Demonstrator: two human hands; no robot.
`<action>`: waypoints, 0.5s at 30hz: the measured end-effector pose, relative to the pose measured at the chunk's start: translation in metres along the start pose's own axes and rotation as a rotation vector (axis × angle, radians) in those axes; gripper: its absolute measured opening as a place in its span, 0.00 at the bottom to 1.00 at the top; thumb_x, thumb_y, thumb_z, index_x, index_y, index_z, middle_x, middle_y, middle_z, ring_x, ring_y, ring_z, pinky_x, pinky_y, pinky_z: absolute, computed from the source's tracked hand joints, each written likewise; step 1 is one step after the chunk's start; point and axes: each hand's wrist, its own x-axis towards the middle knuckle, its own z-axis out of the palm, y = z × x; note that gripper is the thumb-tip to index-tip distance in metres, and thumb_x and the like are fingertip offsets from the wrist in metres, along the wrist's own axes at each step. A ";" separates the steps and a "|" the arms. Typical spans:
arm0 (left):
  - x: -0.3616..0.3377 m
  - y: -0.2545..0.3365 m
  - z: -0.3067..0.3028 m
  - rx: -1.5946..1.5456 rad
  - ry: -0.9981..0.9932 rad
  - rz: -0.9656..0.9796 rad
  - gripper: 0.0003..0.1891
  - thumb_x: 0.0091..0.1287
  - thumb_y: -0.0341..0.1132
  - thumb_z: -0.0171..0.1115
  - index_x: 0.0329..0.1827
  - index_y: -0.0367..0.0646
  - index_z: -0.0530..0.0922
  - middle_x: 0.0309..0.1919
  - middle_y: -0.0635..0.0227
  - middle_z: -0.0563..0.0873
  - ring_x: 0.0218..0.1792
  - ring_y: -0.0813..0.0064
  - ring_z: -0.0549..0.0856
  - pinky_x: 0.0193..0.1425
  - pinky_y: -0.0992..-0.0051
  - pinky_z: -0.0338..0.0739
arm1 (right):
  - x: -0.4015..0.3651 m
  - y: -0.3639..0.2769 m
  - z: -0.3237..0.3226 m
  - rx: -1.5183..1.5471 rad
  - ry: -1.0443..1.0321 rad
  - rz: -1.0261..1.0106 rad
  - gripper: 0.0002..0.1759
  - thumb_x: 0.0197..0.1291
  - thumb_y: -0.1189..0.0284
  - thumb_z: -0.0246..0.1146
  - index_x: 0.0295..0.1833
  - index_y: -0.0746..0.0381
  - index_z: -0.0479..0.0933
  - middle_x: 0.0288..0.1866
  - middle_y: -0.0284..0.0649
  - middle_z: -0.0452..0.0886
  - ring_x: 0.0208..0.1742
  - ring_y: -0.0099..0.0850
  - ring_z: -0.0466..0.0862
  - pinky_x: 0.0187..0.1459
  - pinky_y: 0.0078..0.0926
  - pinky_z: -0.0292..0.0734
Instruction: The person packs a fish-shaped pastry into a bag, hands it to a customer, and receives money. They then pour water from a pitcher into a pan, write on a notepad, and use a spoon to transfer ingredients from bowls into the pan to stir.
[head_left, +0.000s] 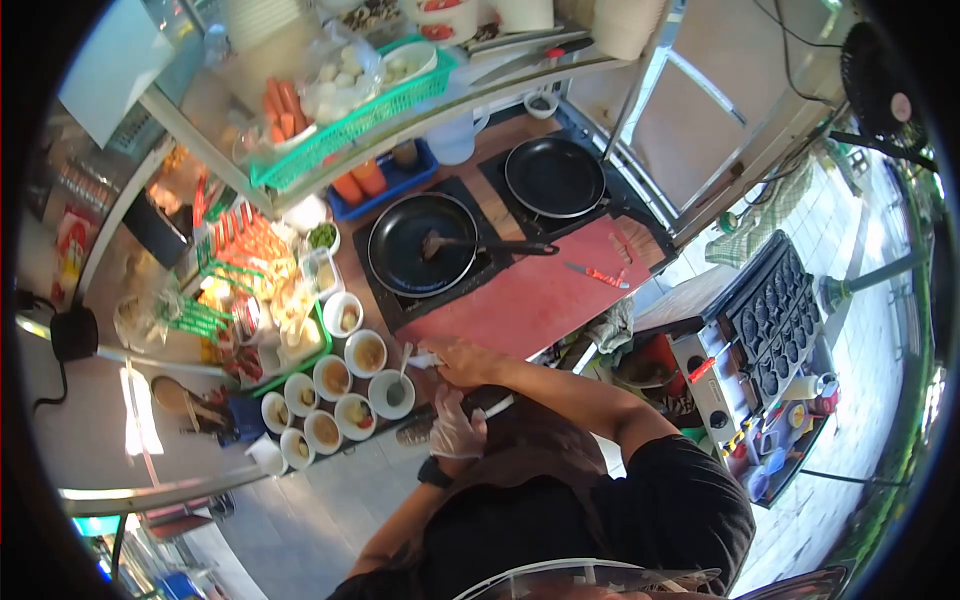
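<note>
While the right hand (462,362) sits at the red board's (540,295) near edge, bowls (350,385) crowding alongside, the gloved left hand (455,425) hovers just below, both hands' finger state unreadable.

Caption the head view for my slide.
Gloved left hand and bare right hand at a stall counter beside bowls and two pans.

Red board (540,295), blk pans (400,262) – green basket (352,124), wht bowls (349,312)

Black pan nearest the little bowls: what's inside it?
A dark spatula lies inside the pan, handle sticking out over the rim. No food shows; the bit under the spatula's blade is hidden.
</note>
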 end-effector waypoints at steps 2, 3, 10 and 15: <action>-0.005 0.007 -0.002 0.091 -0.221 -0.166 0.28 0.69 0.37 0.64 0.71 0.41 0.69 0.69 0.39 0.78 0.50 0.38 0.88 0.50 0.48 0.85 | -0.002 -0.015 -0.061 0.002 0.060 -0.144 0.25 0.63 0.72 0.68 0.66 0.62 0.78 0.61 0.53 0.80 0.61 0.50 0.84 0.64 0.46 0.81; -0.006 -0.004 0.001 0.001 -0.245 0.052 0.24 0.70 0.37 0.63 0.68 0.42 0.72 0.68 0.42 0.79 0.52 0.41 0.88 0.52 0.50 0.85 | 0.003 -0.006 -0.087 -0.037 0.162 -0.264 0.24 0.61 0.75 0.71 0.64 0.61 0.80 0.59 0.51 0.81 0.56 0.44 0.87 0.61 0.41 0.83; 0.061 0.020 -0.039 -0.506 -0.903 0.169 0.10 0.79 0.34 0.59 0.58 0.43 0.81 0.51 0.58 0.88 0.53 0.55 0.89 0.57 0.61 0.83 | 0.168 0.134 -0.322 0.249 0.744 -0.080 0.41 0.55 0.69 0.79 0.73 0.65 0.70 0.66 0.49 0.79 0.61 0.39 0.83 0.64 0.34 0.80; 0.200 0.110 -0.100 -0.223 -0.706 0.414 0.12 0.77 0.34 0.60 0.59 0.42 0.82 0.49 0.58 0.89 0.51 0.55 0.89 0.54 0.61 0.84 | 0.287 0.243 -0.354 0.155 0.708 -0.190 0.45 0.63 0.63 0.76 0.80 0.65 0.64 0.75 0.53 0.74 0.73 0.48 0.76 0.71 0.41 0.74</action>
